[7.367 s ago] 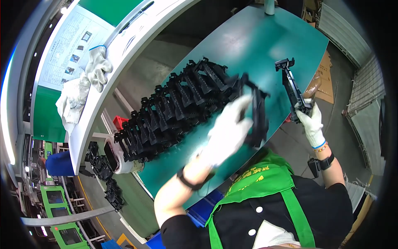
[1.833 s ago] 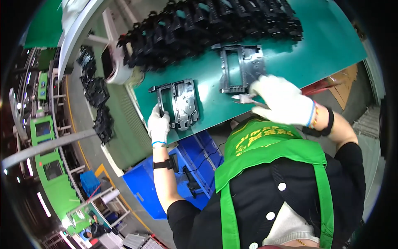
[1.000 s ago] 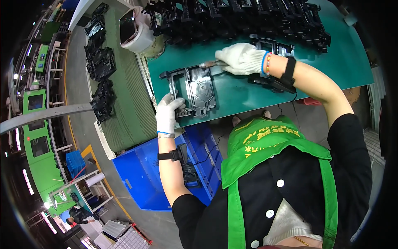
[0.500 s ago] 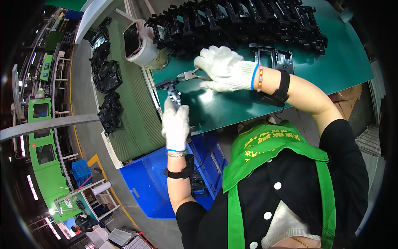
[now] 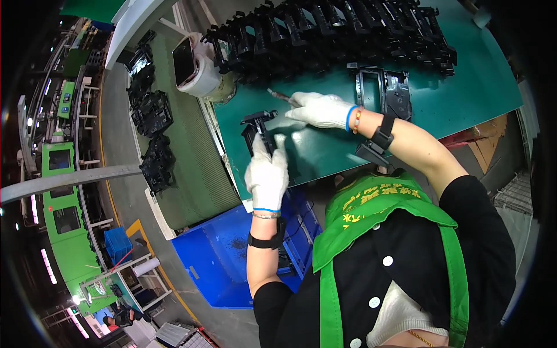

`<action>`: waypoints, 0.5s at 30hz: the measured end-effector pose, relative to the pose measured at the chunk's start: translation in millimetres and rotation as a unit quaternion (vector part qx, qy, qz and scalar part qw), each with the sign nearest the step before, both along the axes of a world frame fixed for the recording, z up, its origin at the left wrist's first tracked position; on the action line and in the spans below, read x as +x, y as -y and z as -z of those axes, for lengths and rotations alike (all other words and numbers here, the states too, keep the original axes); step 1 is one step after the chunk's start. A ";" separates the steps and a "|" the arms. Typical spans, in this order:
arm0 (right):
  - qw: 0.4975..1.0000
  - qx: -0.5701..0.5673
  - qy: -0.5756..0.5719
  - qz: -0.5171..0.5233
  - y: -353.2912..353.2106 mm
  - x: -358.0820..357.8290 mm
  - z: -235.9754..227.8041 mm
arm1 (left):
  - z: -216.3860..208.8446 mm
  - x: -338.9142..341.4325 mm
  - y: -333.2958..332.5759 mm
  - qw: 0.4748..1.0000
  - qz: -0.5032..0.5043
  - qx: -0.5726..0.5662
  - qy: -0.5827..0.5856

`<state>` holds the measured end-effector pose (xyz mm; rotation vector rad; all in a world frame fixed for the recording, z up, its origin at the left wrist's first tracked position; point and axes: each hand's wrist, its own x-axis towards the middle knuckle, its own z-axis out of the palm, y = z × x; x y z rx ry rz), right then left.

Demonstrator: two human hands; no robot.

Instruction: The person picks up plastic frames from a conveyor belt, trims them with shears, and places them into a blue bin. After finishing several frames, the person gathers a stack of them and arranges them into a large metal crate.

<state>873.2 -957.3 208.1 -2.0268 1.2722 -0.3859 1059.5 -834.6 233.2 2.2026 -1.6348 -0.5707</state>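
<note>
My left hand (image 5: pixel 267 174), in a white glove, grips a black plastic frame part (image 5: pixel 258 124) and holds it over the green tabletop (image 5: pixel 325 148). The fingers cover the part's lower portion. In my gloved right hand (image 5: pixel 322 110) is a pair of nippers (image 5: pixel 279 95), tip pointing to the far left; their handles are mostly hidden by the fingers. The nippers and the held part are apart. Just beyond my right hand another black frame part (image 5: pixel 397 93) lies flat on the table.
A long row of black plastic parts (image 5: pixel 325 37) fills the table's far side. A white roll (image 5: pixel 200 72) with a phone (image 5: pixel 184 61) on it stands at the left corner. Left of the table runs a green conveyor (image 5: pixel 197 168) carrying several black parts (image 5: pixel 152 113). Below is a blue bin (image 5: pixel 214 272) with dark scraps.
My left hand has shifted right with the frame part, now turned more upright. The nippers have swung from beside the part to above and right of it, and my right hand has turned.
</note>
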 end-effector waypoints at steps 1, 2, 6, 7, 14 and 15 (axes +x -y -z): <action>0.996 0.049 0.049 0.051 -0.7 -6.6 7.3 | -4.0 -7.1 0.6 0.996 0.017 0.028 0.082; 0.996 0.052 0.047 0.050 -8.8 -10.3 4.6 | -3.7 -13.3 -1.6 0.996 0.016 0.031 0.080; 0.853 0.411 0.266 0.179 -50.5 -25.4 -4.5 | 6.5 -35.0 4.5 0.976 0.076 0.106 0.174; 0.789 0.496 0.314 0.182 -60.1 -30.0 6.5 | 17.6 -38.4 4.6 0.973 0.103 0.088 0.189; 0.657 0.650 0.363 0.120 -91.0 -34.3 3.3 | 54.7 -33.5 2.6 0.961 0.167 -0.003 0.221; 0.649 0.660 0.360 0.115 -90.7 -33.7 2.8 | 55.8 -32.5 2.1 0.961 0.166 0.005 0.220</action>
